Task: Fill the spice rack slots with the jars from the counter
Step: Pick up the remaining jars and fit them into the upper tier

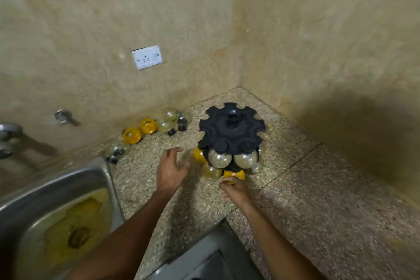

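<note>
The left hand (171,170) hovers over the speckled bench (306,200), released, fingers spread and loosely bent, just left of the black spice rack (231,130) and holding nothing. The right hand (234,190) reaches to the near foot of the rack, its fingertips pinching a yellow jar (235,174) at the lower tier. Two pale jars (231,158) already hang in the near upper slots; the far slots gape. More loose jars (159,124) lie along the far wall, left of the rack, and a few (114,153) lie by the sink (56,207), whose rim bounds the bench on the left. The rack stands near the corner of the walls; open bench lies to its right and near side.
</note>
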